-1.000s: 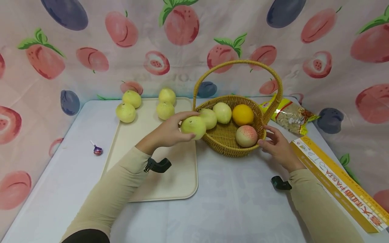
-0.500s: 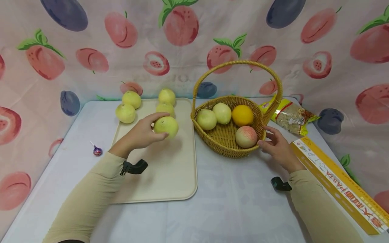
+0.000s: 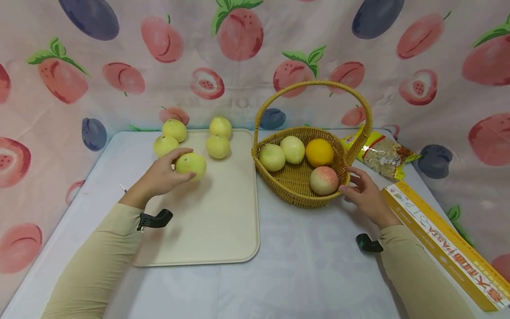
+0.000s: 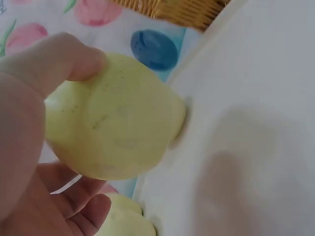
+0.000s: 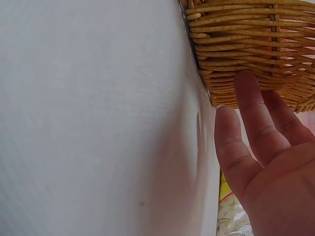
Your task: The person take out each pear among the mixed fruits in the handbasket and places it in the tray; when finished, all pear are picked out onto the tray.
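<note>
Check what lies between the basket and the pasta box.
In the head view, the right hand lies between basket and pasta box, its fingers at the basket's edge.

A yellowish fruit [image 3: 191, 165] hangs above a tray [image 3: 217, 217] beside a wicker basket [image 3: 294, 178].

White-covered table [image 3: 311, 266] backed by pink cloth [image 3: 171, 84] printed with peaches and plums | yellow-and-clear packet [image 3: 384, 157] laid at far right | long box [image 3: 442, 243] lettered PASTA set slantwise, just nearer than packet | thin white stick [image 3: 122, 188] seen at left, mostly hidden
</note>
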